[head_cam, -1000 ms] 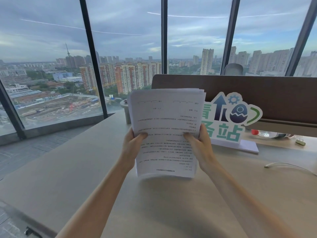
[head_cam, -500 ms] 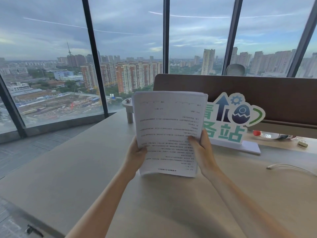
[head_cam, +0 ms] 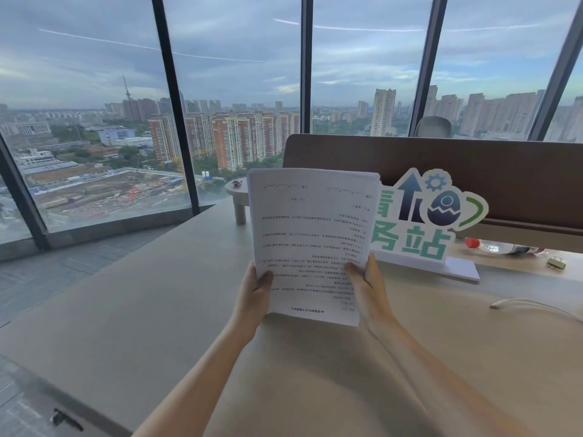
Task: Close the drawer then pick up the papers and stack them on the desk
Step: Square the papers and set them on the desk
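Barely anything shifted between the earlier moments and this one: the papers stayed upright in both hands, settling a touch lower toward the desk, and the view drifted slightly. And there they stood, the sheaf held on end, its bottom edge at or just above the desktop; contact could not be made out. The left hand was clamped on the lower left edge, thumb across the front sheet, and the right hand gripped the lower right edge the same way. That two-sided pinch looked like squaring-up, I'd say: sheets held vertical so the edges could be knocked level before lying flat. The top corner at the right showed several leaves fanned a little, so the pile was not yet even. Print ran upside down toward the holder. Behind the sheaf stood a cut-out sign on its white base, a small round stand at the left, a bottle lying on its side and a white cable well off to the right. No drawer was in sight, so its state could not be judged.
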Motion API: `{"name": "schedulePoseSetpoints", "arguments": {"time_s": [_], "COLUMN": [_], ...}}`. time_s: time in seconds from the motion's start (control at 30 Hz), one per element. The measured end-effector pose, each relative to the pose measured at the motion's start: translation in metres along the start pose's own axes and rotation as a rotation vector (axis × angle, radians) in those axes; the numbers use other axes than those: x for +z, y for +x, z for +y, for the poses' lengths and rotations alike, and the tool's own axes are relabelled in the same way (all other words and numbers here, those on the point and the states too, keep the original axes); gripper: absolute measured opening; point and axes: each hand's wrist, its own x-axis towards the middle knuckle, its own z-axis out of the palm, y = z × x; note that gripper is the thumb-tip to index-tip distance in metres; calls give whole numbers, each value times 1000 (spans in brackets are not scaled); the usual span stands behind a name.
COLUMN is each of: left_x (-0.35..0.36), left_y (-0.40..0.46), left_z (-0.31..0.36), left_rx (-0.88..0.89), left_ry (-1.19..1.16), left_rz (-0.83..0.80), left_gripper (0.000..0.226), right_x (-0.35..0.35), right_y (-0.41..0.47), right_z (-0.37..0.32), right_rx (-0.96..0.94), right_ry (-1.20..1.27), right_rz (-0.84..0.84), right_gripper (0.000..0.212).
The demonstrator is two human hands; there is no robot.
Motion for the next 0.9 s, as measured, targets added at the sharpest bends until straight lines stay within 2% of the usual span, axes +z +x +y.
{"name": "schedulePoseSetpoints", "arguments": {"time_s": [0.2,0.4,0.57,0.77,0.9], "left_x": [-1,-19,-56,-101,-126], "left_y": [7,14,29,50,74], "left_z": [0,6,6,-2,-14], "left_rx": [-36,-93,-132,-202,-249], "left_ry": [-31,-32,127,316,358], "left_rz": [91,263,462,466,430], "left_gripper": [22,11,26,39,34], "right_x": [7,35,71,114,143], "right_y": [3,14,31,62,82], "right_z": [-7,-21,-29,-4,24], "right_rx": [33,61,164,343,425], "right_ry": [-34,-43,-73,-142,-208], "right_rz": [32,38,-74,-170,-185], "right_gripper": [17,25,38,34,24]}}
